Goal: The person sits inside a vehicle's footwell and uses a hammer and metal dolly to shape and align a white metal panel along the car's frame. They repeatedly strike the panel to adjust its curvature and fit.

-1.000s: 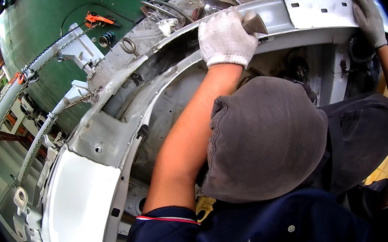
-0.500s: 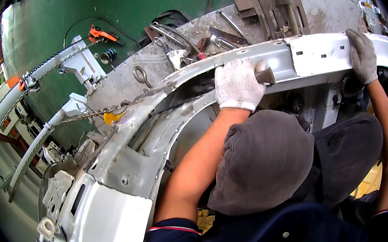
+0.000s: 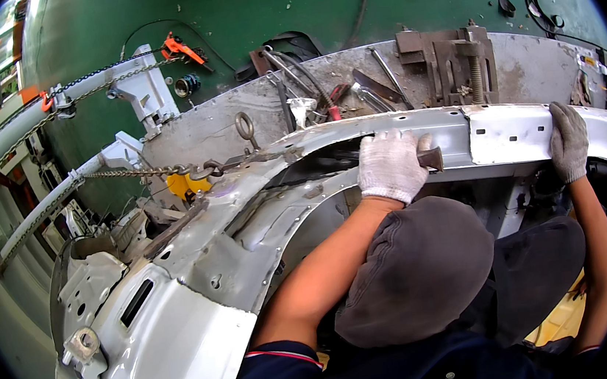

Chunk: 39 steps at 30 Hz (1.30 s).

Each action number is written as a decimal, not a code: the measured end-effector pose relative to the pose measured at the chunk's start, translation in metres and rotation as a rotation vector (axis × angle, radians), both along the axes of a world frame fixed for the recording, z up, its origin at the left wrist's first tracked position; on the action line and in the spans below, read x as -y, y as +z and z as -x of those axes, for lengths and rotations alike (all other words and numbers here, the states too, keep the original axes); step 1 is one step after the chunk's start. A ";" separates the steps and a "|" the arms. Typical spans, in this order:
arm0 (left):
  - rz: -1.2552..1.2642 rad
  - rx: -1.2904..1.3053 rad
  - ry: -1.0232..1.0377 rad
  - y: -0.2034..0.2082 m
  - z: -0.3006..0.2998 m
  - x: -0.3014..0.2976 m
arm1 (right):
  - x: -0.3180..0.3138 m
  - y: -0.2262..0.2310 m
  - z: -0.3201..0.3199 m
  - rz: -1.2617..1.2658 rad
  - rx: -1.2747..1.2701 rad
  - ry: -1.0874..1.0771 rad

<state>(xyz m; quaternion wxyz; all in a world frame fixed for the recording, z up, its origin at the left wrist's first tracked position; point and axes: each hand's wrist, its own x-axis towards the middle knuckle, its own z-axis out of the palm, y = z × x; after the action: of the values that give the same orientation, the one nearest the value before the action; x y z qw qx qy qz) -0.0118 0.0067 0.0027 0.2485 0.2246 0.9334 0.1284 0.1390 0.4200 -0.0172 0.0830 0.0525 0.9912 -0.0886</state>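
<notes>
Neither of my own hands is in view. In front of me a co-worker in a dark cap [image 3: 416, 274] and navy shirt leans over a silver car body frame [image 3: 201, 274]. The co-worker's left hand [image 3: 392, 165], in a pale knit glove, is closed over the curved rail above the wheel arch. A brown flared metal tool end [image 3: 430, 160] sticks out beside its thumb; the rest is hidden. The co-worker's right hand [image 3: 569, 141], in a greyer glove, rests over the rail beside a white plate with square holes [image 3: 508, 133].
Chains [image 3: 161, 170] run from grey pulling posts [image 3: 23, 123] to the body at left, near an upright eye bolt [image 3: 245, 127]. Loose tools [image 3: 367, 94] and a rusty clamp [image 3: 453, 63] sit on the grey bench [image 3: 527, 62] beyond. An orange hoist [image 3: 183, 50] lies past the bench edge.
The view has shifted, so the car body and co-worker appear lower, the body also slightly further right. Both gloved hands keep their places on the rail.
</notes>
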 end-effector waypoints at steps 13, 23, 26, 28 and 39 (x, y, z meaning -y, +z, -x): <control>-0.092 -0.085 0.003 -0.001 -0.003 0.001 | -0.006 -0.004 -0.003 -0.018 0.020 0.028; -0.086 -0.061 -0.008 -0.003 -0.003 0.004 | -0.009 -0.006 -0.007 -0.018 0.037 0.024; -0.095 -0.056 -0.001 -0.003 -0.003 0.005 | -0.009 -0.007 -0.007 0.000 0.036 0.026; -0.093 -0.051 0.007 -0.003 -0.003 0.004 | -0.011 -0.008 -0.009 -0.004 0.031 0.021; -0.044 -0.003 0.010 0.000 -0.001 0.002 | -0.004 -0.003 -0.003 0.007 -0.010 0.031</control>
<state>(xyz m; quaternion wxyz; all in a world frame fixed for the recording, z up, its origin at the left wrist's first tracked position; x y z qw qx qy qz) -0.0104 0.0052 0.0027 0.2414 0.2255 0.9319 0.1495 0.1417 0.4238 -0.0200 0.0795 0.0367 0.9920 -0.0911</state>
